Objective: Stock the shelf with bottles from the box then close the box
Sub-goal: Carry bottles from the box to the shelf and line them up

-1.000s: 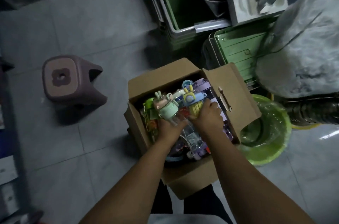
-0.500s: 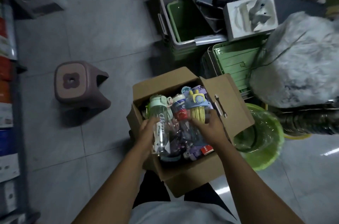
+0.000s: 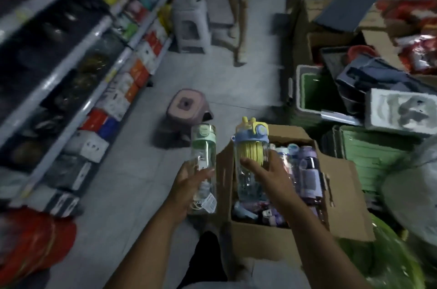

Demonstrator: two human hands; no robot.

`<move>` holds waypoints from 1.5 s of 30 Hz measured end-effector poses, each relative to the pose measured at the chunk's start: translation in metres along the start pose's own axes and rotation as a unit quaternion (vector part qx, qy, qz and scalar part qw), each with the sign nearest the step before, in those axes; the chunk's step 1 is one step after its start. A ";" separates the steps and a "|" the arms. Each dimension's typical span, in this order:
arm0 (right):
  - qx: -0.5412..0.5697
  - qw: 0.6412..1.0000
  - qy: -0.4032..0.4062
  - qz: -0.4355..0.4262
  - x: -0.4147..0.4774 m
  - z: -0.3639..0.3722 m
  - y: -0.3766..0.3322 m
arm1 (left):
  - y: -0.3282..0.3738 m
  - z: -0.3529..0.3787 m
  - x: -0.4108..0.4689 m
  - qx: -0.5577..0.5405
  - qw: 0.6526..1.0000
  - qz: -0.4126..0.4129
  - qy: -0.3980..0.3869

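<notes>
Left hand [image 3: 189,190] wraps a clear bottle with a green lid [image 3: 203,165]: thumb across the front, fingers curled behind, bottle upright, held over the floor just left of the box [image 3: 279,239]. A white tag [image 3: 209,203] hangs at the bottle's base; it has print on it, too blurred to read. No brand legible on the bottle.

Right hand [image 3: 267,177] grips a second clear bottle [image 3: 251,161] with a blue lid, yellow ears on top and a yellow part inside. Thumb lies across the front, fingers closed round the far side, palm against the bottle's right. It is upright, above the box's near-left corner. No writing readable.

The box sits on the floor, flaps open; its right flap [image 3: 343,196] is folded outward. More bottles [image 3: 305,170] are still inside, purple and pale blue lids, lying packed together. Labels in there are smeared by motion blur.

Shelf [image 3: 78,57] runs well left of the box, across the aisle, tiers loaded with boxed goods in white, orange, red and blue. Print on those packs is visible but not legible.

Pink stool [image 3: 186,109] stands on the floor just beyond the box, to its far left. A grey stool [image 3: 191,24] is farther down the aisle, with another person's legs [image 3: 238,16] beside it.

Right of the box: stacked green crates [image 3: 378,158] and a green basin [image 3: 387,262] at the near right. Red stack [image 3: 30,241] sits at the near left, well apart from the box.
</notes>
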State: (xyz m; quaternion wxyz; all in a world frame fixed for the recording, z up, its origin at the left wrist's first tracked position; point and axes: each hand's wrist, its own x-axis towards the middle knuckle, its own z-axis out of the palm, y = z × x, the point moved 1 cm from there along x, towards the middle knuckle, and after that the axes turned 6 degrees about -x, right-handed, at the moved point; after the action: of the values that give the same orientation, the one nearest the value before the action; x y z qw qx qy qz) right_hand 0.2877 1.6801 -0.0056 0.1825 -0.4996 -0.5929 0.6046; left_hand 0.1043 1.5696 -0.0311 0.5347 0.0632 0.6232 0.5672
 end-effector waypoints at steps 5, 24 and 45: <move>-0.032 0.992 -0.110 -0.049 -0.059 0.080 -0.026 | -0.012 -0.082 -0.107 -0.094 0.982 0.088 0.140; -0.098 0.866 -0.416 -0.259 -0.420 0.534 -0.117 | -0.055 -0.487 -0.537 -0.176 0.812 0.320 0.455; -0.034 0.709 -0.614 -0.344 -0.647 0.959 -0.239 | 0.031 -0.863 -0.768 -0.158 0.686 0.391 0.592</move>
State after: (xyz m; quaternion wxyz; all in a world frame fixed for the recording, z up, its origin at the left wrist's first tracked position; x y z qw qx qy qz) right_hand -0.3069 0.6957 0.2659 -0.0436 0.2154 -0.7249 0.6528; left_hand -0.2262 0.5023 0.2642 -0.2141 -0.1335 0.6299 0.7345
